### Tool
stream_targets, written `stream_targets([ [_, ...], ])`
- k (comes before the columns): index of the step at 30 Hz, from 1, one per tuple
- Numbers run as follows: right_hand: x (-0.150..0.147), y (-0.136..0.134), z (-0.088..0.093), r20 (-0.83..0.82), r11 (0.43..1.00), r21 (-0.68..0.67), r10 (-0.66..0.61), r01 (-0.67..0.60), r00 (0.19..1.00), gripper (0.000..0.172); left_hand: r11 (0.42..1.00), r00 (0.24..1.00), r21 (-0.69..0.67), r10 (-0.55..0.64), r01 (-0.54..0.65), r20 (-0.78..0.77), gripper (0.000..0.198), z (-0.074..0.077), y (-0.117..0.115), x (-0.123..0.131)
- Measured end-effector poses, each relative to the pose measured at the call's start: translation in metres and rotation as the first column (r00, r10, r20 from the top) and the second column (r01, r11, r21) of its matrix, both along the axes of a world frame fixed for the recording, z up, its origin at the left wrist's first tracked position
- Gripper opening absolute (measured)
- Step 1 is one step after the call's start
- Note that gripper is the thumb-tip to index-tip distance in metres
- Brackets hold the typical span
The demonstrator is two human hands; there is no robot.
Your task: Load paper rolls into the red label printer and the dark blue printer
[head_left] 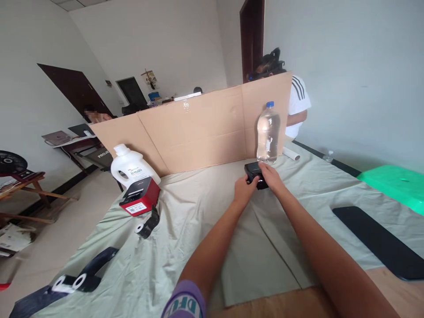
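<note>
Both hands are stretched far forward over the cloth-covered table (185, 247). Between them is a small black device (252, 168), just in front of a large clear bottle with a blue cap (267, 137). My left hand (245, 189) grips the device's near left side, thumb on top. Closed on its right side is my right hand (270, 175). To the left stand a red and black box-shaped machine (141, 196) and a white jug (132, 165). A roll of black film (147, 224) lies in front of the machine.
A cardboard screen (198, 128) stands across the table's back. More dark rolls (82, 280) lie at front left, a dark flat pad (380, 240) at right. A white tube (291, 153) lies beside the bottle. Behind the screen, a person in a white shirt (298, 104).
</note>
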State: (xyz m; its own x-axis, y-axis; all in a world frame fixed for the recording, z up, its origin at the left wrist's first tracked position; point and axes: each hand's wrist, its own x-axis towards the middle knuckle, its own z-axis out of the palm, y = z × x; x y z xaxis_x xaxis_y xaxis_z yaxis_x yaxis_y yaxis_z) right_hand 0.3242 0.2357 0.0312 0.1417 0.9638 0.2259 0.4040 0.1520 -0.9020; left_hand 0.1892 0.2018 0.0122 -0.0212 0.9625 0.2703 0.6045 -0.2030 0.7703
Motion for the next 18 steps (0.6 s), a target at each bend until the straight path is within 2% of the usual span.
stream_targets([
  [2, 0.024, 0.01, -0.009, -0.067, 0.998, -0.005, -0.069, 0.068, 0.995, 0.056, 1.0, 1.0, 0.005, -0.009, 0.009, -0.001, 0.038, -0.003, 0.016, 0.027],
  [5, 0.046, 0.02, -0.024, -0.086, 0.988, -0.065, -0.146, 0.14, 0.986, 0.06, 0.998, 0.998, -0.012, -0.057, 0.057, 0.011, 0.038, -0.012, 0.031, 0.052],
  [8, 0.057, 0.026, -0.034, -0.042, 0.982, -0.098, -0.168, 0.163, 0.985, 0.063, 0.997, 0.998, -0.047, -0.059, 0.058, -0.02, 0.041, -0.021, 0.035, 0.063],
  [11, 0.061, 0.026, -0.035, -0.051, 0.983, -0.134, -0.136, 0.128, 0.989, 0.064, 0.999, 0.995, -0.03, -0.043, 0.04, -0.089, 0.049, -0.031, 0.026, 0.057],
  [13, 0.06, 0.023, -0.027, -0.033, 0.972, -0.151, -0.188, 0.181, 0.982, 0.066, 0.999, 0.99, -0.022, -0.036, 0.033, -0.134, 0.055, -0.034, 0.015, 0.035],
  [15, 0.053, 0.018, -0.015, 0.042, 0.952, -0.123, -0.279, 0.282, 0.959, 0.068, 1.0, 0.984, -0.007, -0.013, 0.012, -0.176, 0.06, -0.029, 0.001, -0.007],
  [17, 0.038, 0.011, -0.002, 0.135, 0.948, -0.034, -0.31, 0.318, 0.941, 0.068, 0.998, 0.975, 0.049, 0.039, -0.029, -0.22, 0.057, -0.014, -0.016, -0.071],
  [18, 0.027, 0.006, 0.003, 0.176, 0.958, 0.024, -0.285, 0.286, 0.942, 0.066, 0.993, 0.968, 0.091, 0.09, -0.07, -0.233, 0.054, -0.002, -0.026, -0.11],
])
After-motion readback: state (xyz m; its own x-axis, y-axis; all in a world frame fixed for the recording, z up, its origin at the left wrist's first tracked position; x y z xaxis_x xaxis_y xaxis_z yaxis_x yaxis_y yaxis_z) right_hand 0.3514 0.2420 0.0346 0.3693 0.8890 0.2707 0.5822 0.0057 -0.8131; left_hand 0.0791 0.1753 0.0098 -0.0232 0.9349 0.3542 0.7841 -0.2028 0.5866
